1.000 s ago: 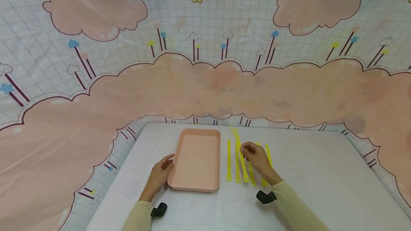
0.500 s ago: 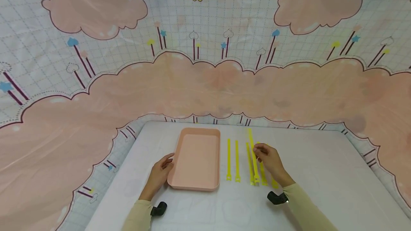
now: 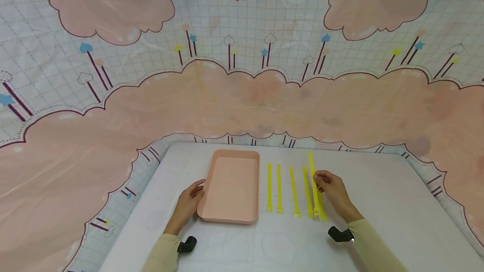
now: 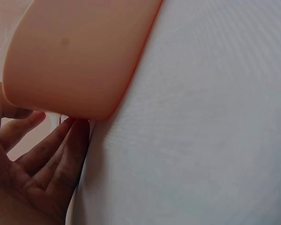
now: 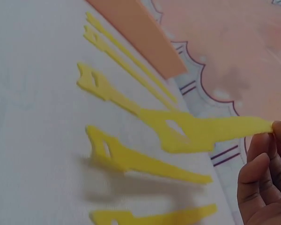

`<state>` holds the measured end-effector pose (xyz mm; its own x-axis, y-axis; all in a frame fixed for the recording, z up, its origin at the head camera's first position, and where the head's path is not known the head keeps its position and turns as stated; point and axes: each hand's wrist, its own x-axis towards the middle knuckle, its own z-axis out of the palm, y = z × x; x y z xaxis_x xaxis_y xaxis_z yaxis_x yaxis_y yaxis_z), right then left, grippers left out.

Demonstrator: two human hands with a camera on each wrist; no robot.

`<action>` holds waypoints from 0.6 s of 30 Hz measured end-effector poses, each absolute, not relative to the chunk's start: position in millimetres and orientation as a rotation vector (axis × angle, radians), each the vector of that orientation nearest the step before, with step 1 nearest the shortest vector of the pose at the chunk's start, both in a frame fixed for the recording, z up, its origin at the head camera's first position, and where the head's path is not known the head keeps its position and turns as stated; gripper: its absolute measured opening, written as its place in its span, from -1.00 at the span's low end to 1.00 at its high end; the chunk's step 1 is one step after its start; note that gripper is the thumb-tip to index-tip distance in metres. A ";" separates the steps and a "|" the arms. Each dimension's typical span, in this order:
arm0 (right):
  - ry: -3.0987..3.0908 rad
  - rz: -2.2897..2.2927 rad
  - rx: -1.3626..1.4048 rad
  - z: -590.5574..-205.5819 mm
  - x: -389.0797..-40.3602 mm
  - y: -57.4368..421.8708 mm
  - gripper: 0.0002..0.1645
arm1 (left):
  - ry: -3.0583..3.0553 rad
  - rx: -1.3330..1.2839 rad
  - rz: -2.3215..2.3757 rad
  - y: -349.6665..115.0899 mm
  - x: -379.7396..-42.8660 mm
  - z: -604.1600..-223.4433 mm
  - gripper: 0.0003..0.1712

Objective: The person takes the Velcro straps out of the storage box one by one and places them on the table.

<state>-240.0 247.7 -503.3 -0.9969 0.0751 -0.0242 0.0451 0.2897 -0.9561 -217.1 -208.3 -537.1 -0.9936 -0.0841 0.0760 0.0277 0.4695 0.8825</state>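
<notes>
In the head view, my right hand [image 3: 335,192] pinches a yellow hook-and-loop cable tie [image 3: 311,165] between thumb and fingertips, partway along its length. The right wrist view shows this cable tie [image 5: 192,129] raised off the table, its wide slotted head pointing away from the fingers. Several like it lie on the table in a row, among them a cable tie [image 3: 269,188] beside the tray and a cable tie [image 3: 322,211] partly hidden under the held one. My left hand [image 3: 188,204] touches the left side of a pink tray [image 3: 230,188] with extended fingers.
The tray holds nothing. A white table [image 3: 389,205] carries everything, its far edge running just behind the tray and cable ties. Beyond it hangs a cloth [image 3: 242,104] printed with clouds. Black wrist cameras [image 3: 340,234] sit on both sleeves.
My right hand has moved right with the pinched cable tie, passing over the row and uncovering cable ties on the table. The left hand and tray have stayed put.
</notes>
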 end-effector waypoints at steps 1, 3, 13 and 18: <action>-2.513 1.844 -0.125 -503.4 -239.3 250.4 -0.59 | -2.599 0.050 -1.565 -208.3 -217.2 -537.3 -0.50; -2.531 1.827 -0.136 -503.8 -238.2 255.8 -0.58 | -2.600 0.049 -1.566 -208.6 -217.8 -538.3 -0.51; -2.587 1.783 -0.180 -505.1 -237.3 279.2 -0.52 | -2.601 0.047 -1.588 -210.9 -219.9 -539.1 -0.51; -2.662 1.734 -0.234 -510.2 -239.5 287.1 -0.51 | -2.600 0.042 -1.589 -211.1 -219.6 -538.1 -0.51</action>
<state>-239.5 287.1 -510.2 -0.9882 0.0991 -0.1165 0.1466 0.3971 -0.9060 -219.6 -211.1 -538.1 -0.9952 -0.0722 0.0661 0.0258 0.4571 0.8890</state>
